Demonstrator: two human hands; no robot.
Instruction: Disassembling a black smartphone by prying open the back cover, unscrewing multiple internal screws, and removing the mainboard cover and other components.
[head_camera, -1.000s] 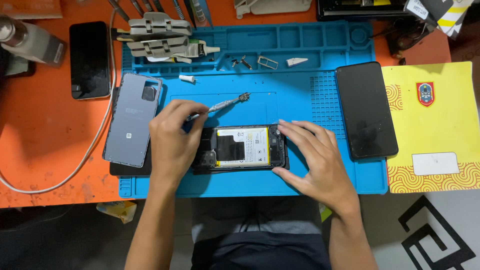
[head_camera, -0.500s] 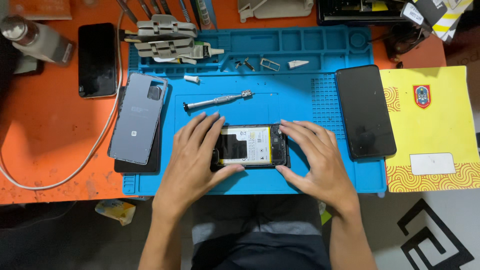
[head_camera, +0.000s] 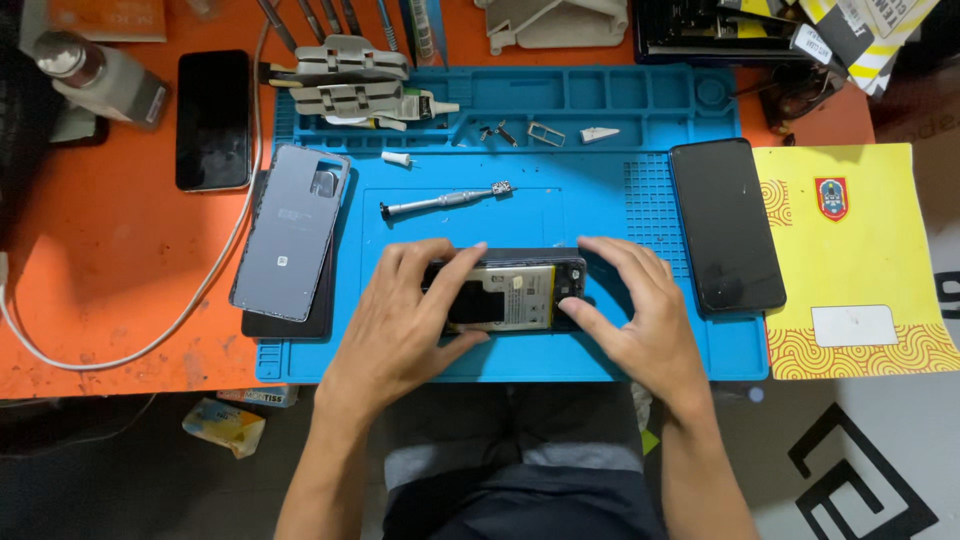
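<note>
An opened phone (head_camera: 515, 293), back cover off and pale battery showing, lies on the blue repair mat (head_camera: 600, 210). My left hand (head_camera: 405, 325) covers its left end, fingers laid over the top. My right hand (head_camera: 635, 310) grips its right end between thumb and fingers. A small silver screwdriver (head_camera: 445, 200) lies loose on the mat just beyond the phone. The grey back cover (head_camera: 292, 232) rests at the mat's left edge.
A black phone (head_camera: 726, 225) lies face up on the mat's right side, another black phone (head_camera: 213, 118) on the orange table. Grey clamps (head_camera: 345, 75), a glue tube, small parts sit in the mat's trays. A yellow folder (head_camera: 860, 250) is right, a white cable (head_camera: 150, 330) left.
My left hand let go of the screwdriver, which now lies on the mat, and came down onto the opened phone. Both hands now hold the phone.
</note>
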